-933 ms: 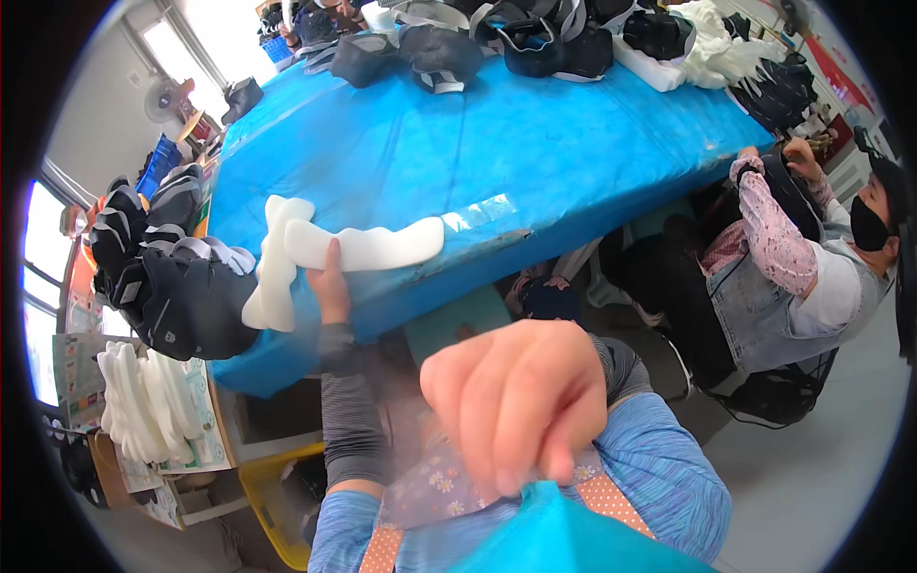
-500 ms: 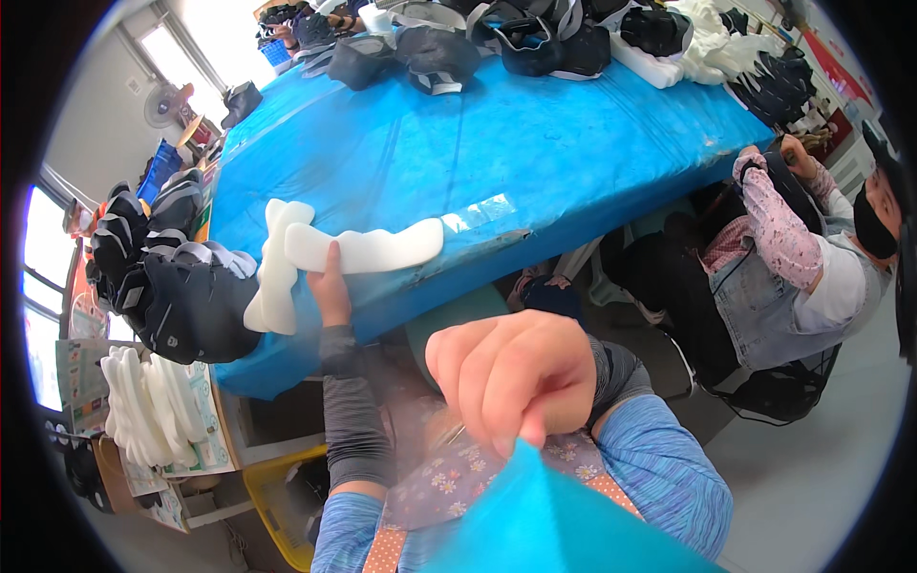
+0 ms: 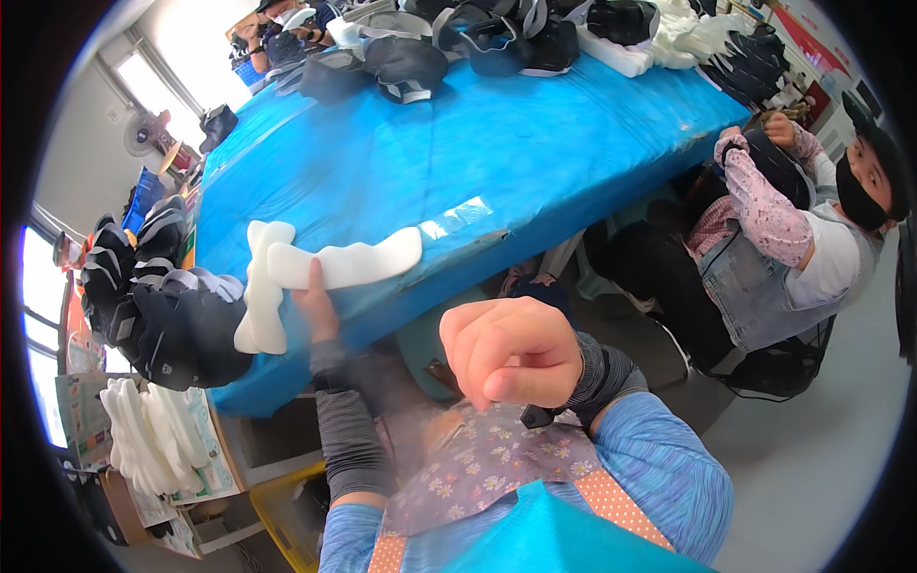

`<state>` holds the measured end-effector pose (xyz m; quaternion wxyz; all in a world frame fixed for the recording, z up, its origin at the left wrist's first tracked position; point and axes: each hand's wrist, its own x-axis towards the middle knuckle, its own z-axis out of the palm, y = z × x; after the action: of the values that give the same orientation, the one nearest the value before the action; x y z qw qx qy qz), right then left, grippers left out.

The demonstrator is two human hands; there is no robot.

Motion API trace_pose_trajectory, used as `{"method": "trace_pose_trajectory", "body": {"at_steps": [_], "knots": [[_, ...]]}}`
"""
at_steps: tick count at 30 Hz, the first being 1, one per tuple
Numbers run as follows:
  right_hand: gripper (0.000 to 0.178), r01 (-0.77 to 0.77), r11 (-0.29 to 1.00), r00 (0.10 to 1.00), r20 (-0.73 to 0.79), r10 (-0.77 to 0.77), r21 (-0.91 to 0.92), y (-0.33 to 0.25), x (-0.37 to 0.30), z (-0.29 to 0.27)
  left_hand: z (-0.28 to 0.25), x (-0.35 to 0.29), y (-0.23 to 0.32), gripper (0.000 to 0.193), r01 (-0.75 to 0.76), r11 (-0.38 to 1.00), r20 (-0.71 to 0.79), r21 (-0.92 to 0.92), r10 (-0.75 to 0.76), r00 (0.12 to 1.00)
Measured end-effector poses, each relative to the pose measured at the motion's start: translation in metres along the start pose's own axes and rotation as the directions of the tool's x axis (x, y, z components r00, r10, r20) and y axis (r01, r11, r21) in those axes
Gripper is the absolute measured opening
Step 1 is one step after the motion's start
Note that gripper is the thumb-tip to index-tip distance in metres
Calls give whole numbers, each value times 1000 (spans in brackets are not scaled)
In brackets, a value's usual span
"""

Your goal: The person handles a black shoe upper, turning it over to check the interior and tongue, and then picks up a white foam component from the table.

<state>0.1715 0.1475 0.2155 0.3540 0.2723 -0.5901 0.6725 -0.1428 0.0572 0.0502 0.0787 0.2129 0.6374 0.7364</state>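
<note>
My left hand (image 3: 315, 304) is at the near left edge of the blue-covered table (image 3: 363, 162). It grips the near edge of a wavy white foam piece (image 3: 358, 263), one digit lying on top and the rest hidden. A second white foam piece (image 3: 258, 310) lies crosswise under its left end. In front of my chest, my right hand (image 3: 516, 353) is curled into a fist, and I see nothing in it. Below it, a pointed piece of blue fabric (image 3: 535, 535) rises from the lower edge, apart from the hand.
Black shoe uppers or bags (image 3: 186, 334) are heaped left of the foam; more dark ones (image 3: 406, 67) line the far edge. White foam pieces (image 3: 153, 435) are stacked on a lower left shelf, above a yellow crate (image 3: 291, 520). A seated person (image 3: 774, 229) handles a black item at right.
My right hand has let go of the blue fabric's tip, which has sunk lower. My left hand still holds the foam piece; the whole view has shifted slightly.
</note>
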Motion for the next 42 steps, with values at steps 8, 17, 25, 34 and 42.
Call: {"method": "trace_pose_trajectory", "body": {"at_steps": [8, 17, 25, 34, 42], "knots": [[31, 226, 953, 941, 207, -267, 202, -19, 11, 1, 0, 8, -7, 36, 47, 997, 55, -63, -43, 998], [19, 403, 891, 866, 229, -445, 206, -36, 5, -5, 3, 13, -12, 37, -18, 1000, 40, -14, 19, 999], [21, 262, 941, 708, 620, -337, 212, -28, -23, 12, 6, 4, -5, 37, -31, 999, 9, 8, 31, 999], [9, 305, 820, 802, 594, 53, -485, -57, 1, -27, 8, 1, 0, 39, -28, 998, 45, 54, 25, 999], [20, 348, 373, 927, 256, -274, -860, -114, 49, -9, 14, 3, 6, 36, 3, 998, 37, 60, -5, 999]]}}
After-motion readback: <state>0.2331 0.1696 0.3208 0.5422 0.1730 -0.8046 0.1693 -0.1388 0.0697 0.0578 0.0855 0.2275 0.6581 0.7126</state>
